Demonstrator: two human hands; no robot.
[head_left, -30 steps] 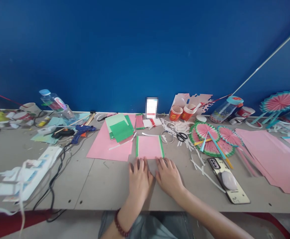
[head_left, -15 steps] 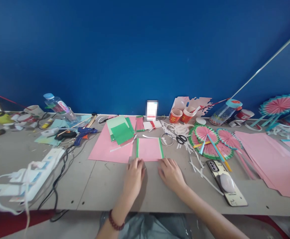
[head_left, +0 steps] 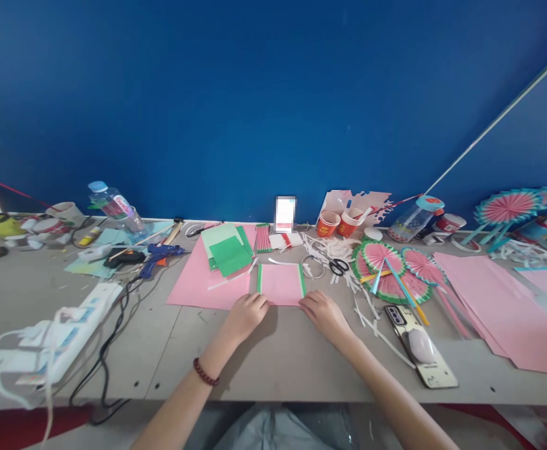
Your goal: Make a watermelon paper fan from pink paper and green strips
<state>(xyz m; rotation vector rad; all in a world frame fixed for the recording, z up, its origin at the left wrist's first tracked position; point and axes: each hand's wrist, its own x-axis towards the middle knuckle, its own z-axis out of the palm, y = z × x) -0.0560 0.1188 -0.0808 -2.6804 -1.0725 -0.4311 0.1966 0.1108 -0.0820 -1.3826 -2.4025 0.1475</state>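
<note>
A small pink sheet with green strips along its left and right edges [head_left: 280, 282] lies flat on the grey table [head_left: 264, 362] in front of me. My left hand [head_left: 245, 315], with a bead bracelet on the wrist, has its fingers curled onto the sheet's near left corner. At the near right corner my right hand [head_left: 322, 312] does the same, fingers bent over the edge. Both hands appear to pinch the sheet's near edge. The sheet partly overlaps a larger pink sheet [head_left: 198, 287] to its left.
Green papers [head_left: 229, 253] and a bundle of sticks [head_left: 263, 237] lie behind. Scissors [head_left: 336, 265], white paper strips, watermelon paper fans [head_left: 386, 262] and a phone [head_left: 418, 344] sit at the right, with more pink sheets [head_left: 498, 300]. A glue gun [head_left: 158, 255], power strip [head_left: 67, 331] and bottle [head_left: 114, 203] are at the left.
Both hands slid forward from the bare table and apart to the small sheet's near corners. Their flat fingers have curled onto its edge.
</note>
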